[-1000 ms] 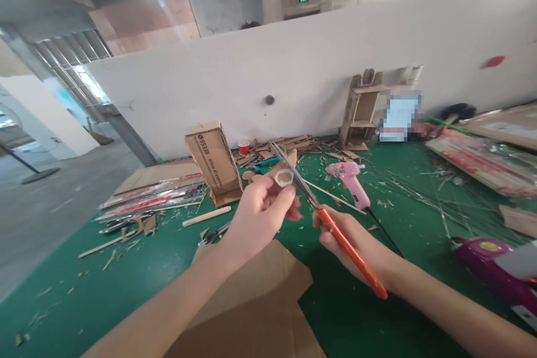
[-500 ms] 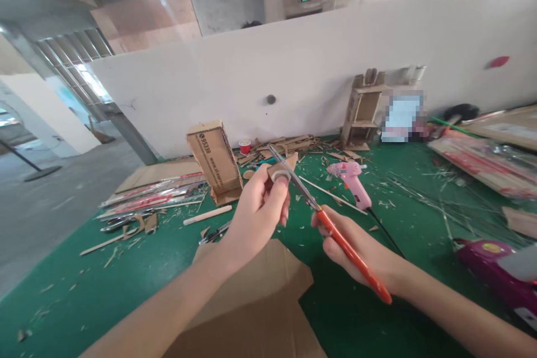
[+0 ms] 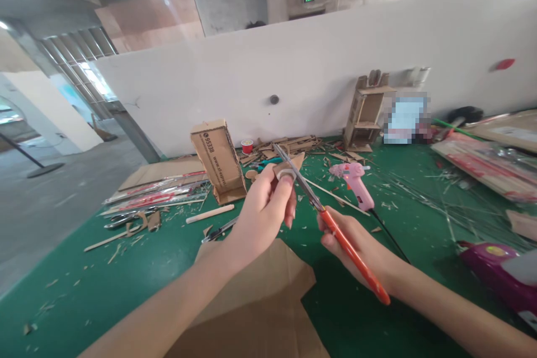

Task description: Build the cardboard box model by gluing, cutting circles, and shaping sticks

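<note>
Between the thumb and fingers of my left hand (image 3: 268, 201) is a small piece of cardboard (image 3: 297, 161), with a pale round disc or ring (image 3: 287, 173) under the thumb. My right hand (image 3: 352, 240) grips a pair of scissors (image 3: 354, 254) by its orange-red handles. The scissor blades point up and left and lie across the cardboard piece, right beside my left thumb. How far the blades are apart is hard to make out. Below both hands a large flat cardboard sheet (image 3: 260, 296) lies on the green table (image 3: 138, 291).
A pink hot glue gun (image 3: 358, 182) with a black cord stands beyond my right hand. A cardboard box (image 3: 218, 162) and a cardboard shelf (image 3: 364, 112) stand near the wall. A utility knife (image 3: 218, 230) lies left of my wrist; a purple device (image 3: 495, 263) sits at right.
The whole view has shifted slightly, so things appear a little further right. Both hands keep their hold, with the scissors still across the cardboard piece.
</note>
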Demonstrator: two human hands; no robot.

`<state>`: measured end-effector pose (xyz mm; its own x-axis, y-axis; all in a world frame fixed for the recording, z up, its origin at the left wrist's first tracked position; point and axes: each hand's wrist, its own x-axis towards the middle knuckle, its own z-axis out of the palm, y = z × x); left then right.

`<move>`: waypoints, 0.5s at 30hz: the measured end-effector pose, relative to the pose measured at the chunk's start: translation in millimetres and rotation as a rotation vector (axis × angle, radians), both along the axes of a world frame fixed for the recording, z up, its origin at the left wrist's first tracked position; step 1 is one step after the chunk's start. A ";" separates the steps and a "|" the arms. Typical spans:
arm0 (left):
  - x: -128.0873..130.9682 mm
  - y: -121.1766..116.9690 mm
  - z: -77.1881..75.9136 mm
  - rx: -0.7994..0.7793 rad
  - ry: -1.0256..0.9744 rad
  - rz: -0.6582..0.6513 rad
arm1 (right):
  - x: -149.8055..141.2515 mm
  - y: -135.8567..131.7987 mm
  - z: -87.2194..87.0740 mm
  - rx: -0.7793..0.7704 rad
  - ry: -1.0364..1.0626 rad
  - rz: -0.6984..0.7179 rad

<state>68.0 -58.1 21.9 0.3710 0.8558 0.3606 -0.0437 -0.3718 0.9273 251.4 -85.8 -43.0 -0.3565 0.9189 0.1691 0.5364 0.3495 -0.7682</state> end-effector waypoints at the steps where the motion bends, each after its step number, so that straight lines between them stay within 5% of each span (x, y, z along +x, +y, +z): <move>1: -0.3 0.0 0.3 -0.005 0.001 -0.006 | 0.0 0.3 -1.1 0.009 0.001 0.000; 15: -2.8 -1.0 -0.9 -0.105 -0.010 -0.081 | 1.9 -7.1 -7.5 0.126 0.108 0.071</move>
